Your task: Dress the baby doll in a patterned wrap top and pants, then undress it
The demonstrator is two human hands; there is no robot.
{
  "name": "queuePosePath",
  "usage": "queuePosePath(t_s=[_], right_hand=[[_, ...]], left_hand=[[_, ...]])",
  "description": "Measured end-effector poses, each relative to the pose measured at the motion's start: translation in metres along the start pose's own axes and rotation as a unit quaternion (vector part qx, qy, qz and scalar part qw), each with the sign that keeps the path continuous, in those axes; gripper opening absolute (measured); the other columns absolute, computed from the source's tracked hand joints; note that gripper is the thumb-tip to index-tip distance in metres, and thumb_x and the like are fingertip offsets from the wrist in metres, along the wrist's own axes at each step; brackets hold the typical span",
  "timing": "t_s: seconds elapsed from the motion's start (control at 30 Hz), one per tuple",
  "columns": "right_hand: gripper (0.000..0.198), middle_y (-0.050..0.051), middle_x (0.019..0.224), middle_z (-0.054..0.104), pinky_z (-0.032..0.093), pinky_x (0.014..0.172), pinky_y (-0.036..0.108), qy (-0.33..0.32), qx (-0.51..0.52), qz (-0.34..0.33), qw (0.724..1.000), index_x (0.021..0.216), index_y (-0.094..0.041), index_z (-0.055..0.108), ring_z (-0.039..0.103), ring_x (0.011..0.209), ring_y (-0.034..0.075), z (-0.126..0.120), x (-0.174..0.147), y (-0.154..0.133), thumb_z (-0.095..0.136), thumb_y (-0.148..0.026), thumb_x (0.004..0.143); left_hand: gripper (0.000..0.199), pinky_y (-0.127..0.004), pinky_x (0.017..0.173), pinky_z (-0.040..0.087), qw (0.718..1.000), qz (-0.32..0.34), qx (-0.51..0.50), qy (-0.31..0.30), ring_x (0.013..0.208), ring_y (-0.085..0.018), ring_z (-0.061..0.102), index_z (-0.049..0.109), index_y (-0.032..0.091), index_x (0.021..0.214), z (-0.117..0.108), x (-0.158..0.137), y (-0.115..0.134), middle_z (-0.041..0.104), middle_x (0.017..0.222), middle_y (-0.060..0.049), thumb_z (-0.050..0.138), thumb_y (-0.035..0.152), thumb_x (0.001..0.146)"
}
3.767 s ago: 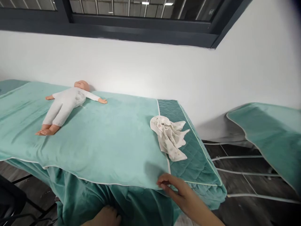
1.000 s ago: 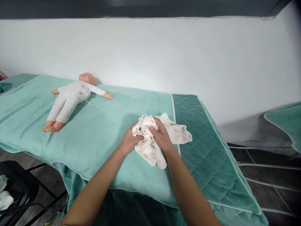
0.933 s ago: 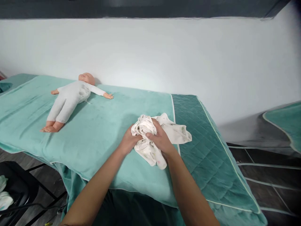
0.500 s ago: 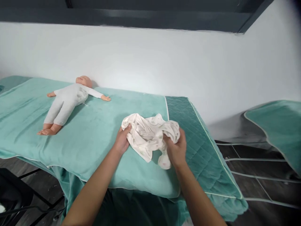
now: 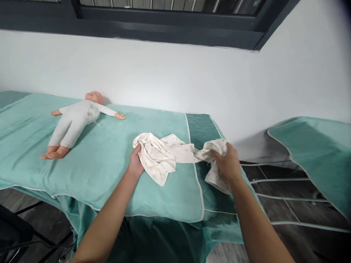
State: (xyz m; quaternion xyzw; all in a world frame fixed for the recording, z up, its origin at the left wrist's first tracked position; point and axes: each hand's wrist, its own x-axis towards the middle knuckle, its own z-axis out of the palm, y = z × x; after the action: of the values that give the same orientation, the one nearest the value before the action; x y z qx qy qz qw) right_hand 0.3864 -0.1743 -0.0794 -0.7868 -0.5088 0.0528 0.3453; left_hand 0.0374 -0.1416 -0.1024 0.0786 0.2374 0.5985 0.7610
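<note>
A crumpled white baby garment [image 5: 182,151] with small prints stretches between my two hands above the green bed cover. My left hand [image 5: 136,160] is closed around its bunched left end, thumb on top. At the other end, my right hand [image 5: 228,162] grips a gathered part, and a loose flap hangs below the fingers. Part of the garment is hidden behind my right hand. To the left, a baby doll [image 5: 78,118] in a white suit lies on its back, arms spread, apart from both hands.
The green cover [image 5: 115,182] lies over a bed against a white wall [image 5: 164,73]. A dark window frame [image 5: 164,29] runs above. At right are metal rails [image 5: 287,199] and another green cloth [image 5: 318,146]. A black chair-like object [image 5: 16,230] stands lower left.
My right hand has moved to the right, drawing the garment out longer between my hands. My left hand has shifted slightly left. The view has tilted up, showing more of the window.
</note>
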Motion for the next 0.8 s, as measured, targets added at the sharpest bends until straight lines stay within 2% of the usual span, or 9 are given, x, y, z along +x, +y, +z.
queuePosePath(t_s=[0.1, 0.2, 0.37, 0.5, 0.6, 0.7, 0.8], right_hand=[[0.07, 0.021, 0.136, 0.055, 0.046, 0.101, 0.052, -0.047, -0.086, 0.022, 0.995, 0.147, -0.017, 0.046, 0.058, 0.122, 0.038, 0.029, 0.007, 0.014, 0.058, -0.048, 0.085], [0.066, 0.018, 0.135, 0.055, 0.046, 0.1, 0.048, -0.042, -0.088, 0.001, 0.995, 0.146, -0.02, 0.047, 0.059, 0.12, 0.035, 0.038, 0.015, 0.016, 0.055, -0.047, 0.087], [0.065, 0.016, 0.14, 0.052, 0.046, 0.099, 0.042, -0.03, -0.041, -0.038, 0.998, 0.148, -0.022, 0.043, 0.057, 0.121, 0.031, 0.041, 0.028, 0.013, 0.055, -0.044, 0.088], [0.066, 0.018, 0.137, 0.054, 0.045, 0.1, 0.046, -0.052, -0.095, -0.035, 0.993, 0.147, -0.019, 0.044, 0.056, 0.122, 0.035, 0.047, 0.028, 0.009, 0.053, -0.047, 0.089], [0.068, 0.02, 0.141, 0.051, 0.042, 0.104, 0.051, -0.06, -0.129, -0.027, 0.989, 0.148, -0.017, 0.042, 0.05, 0.128, 0.039, 0.045, 0.025, 0.005, 0.055, -0.047, 0.088], [0.073, 0.021, 0.152, 0.042, 0.036, 0.11, 0.056, -0.017, -0.129, -0.033, 0.991, 0.146, -0.017, 0.042, 0.039, 0.139, 0.042, 0.035, 0.02, -0.007, 0.063, -0.046, 0.083], [0.066, 0.023, 0.153, 0.04, 0.031, 0.115, 0.056, 0.011, -0.066, -0.105, 0.992, 0.141, -0.013, 0.046, 0.035, 0.143, 0.039, 0.028, 0.009, -0.035, 0.063, -0.042, 0.084]], left_hand=[[0.036, -0.048, 0.114, 0.045, 1.0, -0.008, 0.0, 0.001, 0.123, -0.032, 0.065, 0.071, 0.012, 0.115, -0.002, 0.001, 0.0, 0.076, 0.115, -0.014, 0.062, 0.035, 0.088], [0.035, -0.047, 0.114, 0.045, 1.0, -0.004, -0.004, -0.005, 0.122, -0.031, 0.066, 0.071, 0.013, 0.114, -0.002, 0.002, 0.0, 0.077, 0.113, -0.013, 0.062, 0.034, 0.088], [0.029, -0.046, 0.113, 0.046, 1.0, 0.009, -0.004, 0.002, 0.12, -0.031, 0.067, 0.073, 0.013, 0.107, 0.002, 0.0, 0.001, 0.078, 0.109, -0.012, 0.063, 0.031, 0.086], [0.027, -0.045, 0.111, 0.048, 1.0, 0.02, 0.014, 0.001, 0.117, -0.032, 0.068, 0.073, 0.011, 0.102, 0.007, -0.004, 0.0, 0.078, 0.104, -0.013, 0.064, 0.028, 0.084], [0.023, -0.043, 0.107, 0.05, 0.998, 0.049, 0.035, 0.009, 0.11, -0.031, 0.071, 0.072, 0.012, 0.098, 0.007, -0.003, 0.003, 0.079, 0.096, -0.011, 0.068, 0.025, 0.08], [0.022, -0.039, 0.1, 0.053, 0.99, 0.102, 0.091, 0.027, 0.098, -0.028, 0.074, 0.072, 0.013, 0.095, 0.007, -0.001, 0.015, 0.078, 0.086, -0.007, 0.074, 0.022, 0.075], [0.029, -0.034, 0.09, 0.054, 0.971, 0.134, 0.199, 0.006, 0.087, -0.024, 0.074, 0.072, 0.013, 0.097, 0.016, -0.005, 0.036, 0.077, 0.085, -0.007, 0.081, 0.026, 0.072]])
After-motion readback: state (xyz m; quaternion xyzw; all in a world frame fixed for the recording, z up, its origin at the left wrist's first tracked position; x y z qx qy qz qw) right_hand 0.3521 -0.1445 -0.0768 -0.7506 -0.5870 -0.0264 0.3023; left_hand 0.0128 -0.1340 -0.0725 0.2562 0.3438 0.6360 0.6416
